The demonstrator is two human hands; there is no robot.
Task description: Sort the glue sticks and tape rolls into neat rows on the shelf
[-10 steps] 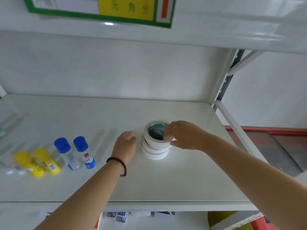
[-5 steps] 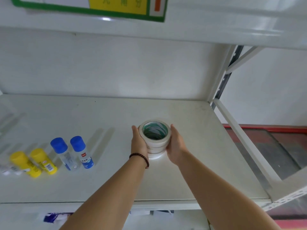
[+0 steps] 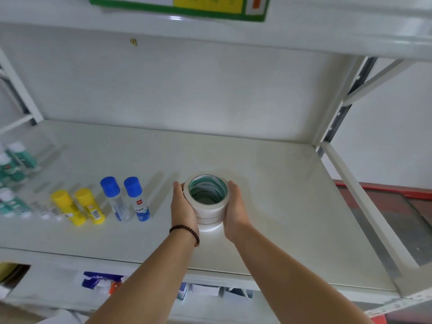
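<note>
Both hands have closed in on the tape since a second ago, when the right one was pinching the top roll from above and the left sat loosely curled beside it; now the left hand [image 3: 183, 208] and the right hand [image 3: 236, 208] stand palm-inward on either side of the stack of white tape rolls with green inner cores [image 3: 207, 202], fingers straight and pressed flat against its sides, cupping the stack between them rather than gripping any single roll. The stack rests on the white metal shelf [image 3: 280, 206], towards the middle, with its bottom roll showing between the wrists. To the left stand two clear glue sticks with blue caps [image 3: 125, 198], then two yellow glue sticks [image 3: 78, 206], and further off some blurred green-and-white glue bottles [image 3: 14, 178] near the shelf's edge. My reading is that the person is squaring up the tape rolls into a tidy column. What comes next probably calls for an even squeeze from both sides and a slide, keeping the rolls aligned, to set the stack in line with the glue row, well clear of the blue-capped pair.
</note>
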